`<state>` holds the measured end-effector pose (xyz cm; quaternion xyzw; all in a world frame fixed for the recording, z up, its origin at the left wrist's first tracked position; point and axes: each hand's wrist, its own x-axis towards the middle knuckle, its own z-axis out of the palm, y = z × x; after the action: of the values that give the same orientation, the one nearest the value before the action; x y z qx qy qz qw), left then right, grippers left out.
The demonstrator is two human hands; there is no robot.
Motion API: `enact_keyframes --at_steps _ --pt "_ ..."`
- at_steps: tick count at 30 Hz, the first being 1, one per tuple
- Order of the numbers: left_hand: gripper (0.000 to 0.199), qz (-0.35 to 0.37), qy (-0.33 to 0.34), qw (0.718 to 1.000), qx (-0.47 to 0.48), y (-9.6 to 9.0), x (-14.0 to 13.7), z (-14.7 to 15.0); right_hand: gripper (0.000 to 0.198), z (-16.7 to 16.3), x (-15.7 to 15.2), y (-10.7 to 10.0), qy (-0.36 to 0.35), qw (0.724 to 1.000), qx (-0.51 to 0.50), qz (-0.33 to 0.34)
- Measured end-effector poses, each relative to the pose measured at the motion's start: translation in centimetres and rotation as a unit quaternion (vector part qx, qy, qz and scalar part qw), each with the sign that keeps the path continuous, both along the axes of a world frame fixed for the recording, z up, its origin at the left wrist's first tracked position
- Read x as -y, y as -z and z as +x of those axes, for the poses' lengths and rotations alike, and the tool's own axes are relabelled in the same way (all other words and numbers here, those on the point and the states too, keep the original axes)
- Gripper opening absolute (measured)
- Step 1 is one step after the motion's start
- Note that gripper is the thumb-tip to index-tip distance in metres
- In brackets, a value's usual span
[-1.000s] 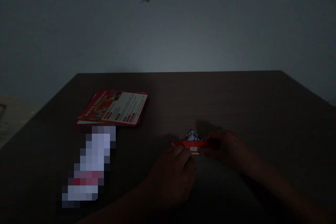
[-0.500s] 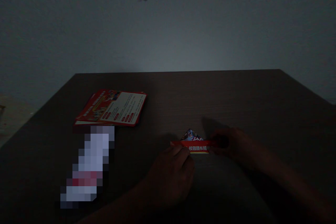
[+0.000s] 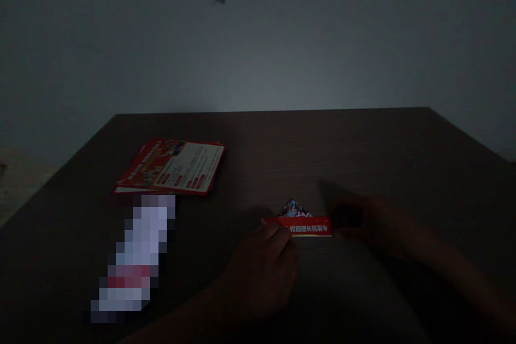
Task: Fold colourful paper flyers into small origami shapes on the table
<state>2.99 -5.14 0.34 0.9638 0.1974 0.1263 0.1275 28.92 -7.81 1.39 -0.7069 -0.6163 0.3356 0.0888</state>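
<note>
A small folded paper flyer (image 3: 309,227) lies on the table in front of me, with a red strip of white characters along its near side. A dark, colourfully printed triangular point (image 3: 294,208) sticks up behind the strip. My left hand (image 3: 268,266) is closed, its fingertips pressing the flyer's left end. At the right end, my right hand (image 3: 357,220) is curled with thumb and forefinger meeting near the strip's edge; dim light blurs the exact contact.
A stack of red and white printed flyers (image 3: 171,166) lies at the left of the dark wooden table (image 3: 322,140). Nearer me is a bright pixelated oblong object (image 3: 137,252), its kind hidden. A pale wall (image 3: 282,37) rises behind the table.
My right hand has slid a little to the right along the strip, uncovering more of its white characters. My left hand stays where it was on the flyer.
</note>
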Motion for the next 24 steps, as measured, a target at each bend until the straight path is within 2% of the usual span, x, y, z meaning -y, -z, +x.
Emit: enact_keyframes --at_steps 3,8,14,24 --pt "0.017 0.001 0.007 1.0 -0.008 0.0 -0.1 0.0 0.022 0.0 0.2 -0.4 -0.013 1.0 -0.008 -0.001" --pt "0.015 0.019 0.017 1.0 -0.007 0.1 -0.2 -0.1 0.032 0.0 0.8 -1.0 -0.038 0.997 -0.064 0.008" --pt "0.014 0.023 0.018 0.999 0.03 0.3 -0.3 -0.3 0.02 -0.8 0.8 -1.2 -0.045 0.997 -0.064 0.024" --pt "0.016 0.0 0.015 0.999 0.048 0.0 -0.4 -0.6 0.015 -1.2 0.6 -0.3 0.001 0.996 -0.081 0.035"
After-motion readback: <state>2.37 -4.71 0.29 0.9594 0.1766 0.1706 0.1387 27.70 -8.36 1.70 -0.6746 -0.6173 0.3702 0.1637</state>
